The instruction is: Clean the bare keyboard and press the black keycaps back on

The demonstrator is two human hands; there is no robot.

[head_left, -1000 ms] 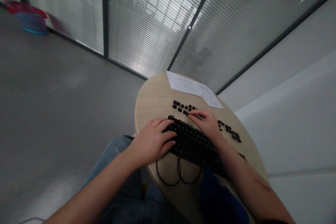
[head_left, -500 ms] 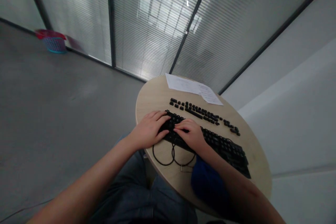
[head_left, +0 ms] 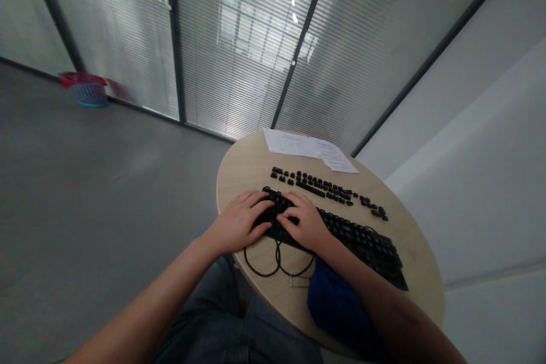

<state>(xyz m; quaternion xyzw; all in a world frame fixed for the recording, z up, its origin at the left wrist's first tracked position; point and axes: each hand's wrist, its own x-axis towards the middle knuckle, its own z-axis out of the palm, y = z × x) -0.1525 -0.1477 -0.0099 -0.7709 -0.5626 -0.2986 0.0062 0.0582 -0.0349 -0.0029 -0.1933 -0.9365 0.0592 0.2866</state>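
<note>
A black keyboard point(head_left: 360, 237) lies at a slant on a round wooden table. My left hand point(head_left: 239, 222) grips its left end, thumb at the near edge and fingers over the top. Close beside it, my right hand point(head_left: 306, 222) is bent over the keys, its thumb and a finger drawn together. Whatever may be between those fingertips is too small to make out. Beyond the keyboard, loose black keycaps point(head_left: 335, 189) are laid out in rows, with a long spacebar point(head_left: 310, 188) among them.
White printed sheets point(head_left: 294, 144) lie at the table's far edge. A looped black cable point(head_left: 261, 276), a thin metal wire tool point(head_left: 291, 281) and a blue cloth-like item point(head_left: 330, 296) are on the near side. A basket point(head_left: 89, 92) stands on the floor by the glass partition.
The view has shifted slightly, so the scene sits lower. A finger of my right hand has stretched out toward the keyboard's far edge. My left hand keeps its place on the left end.
</note>
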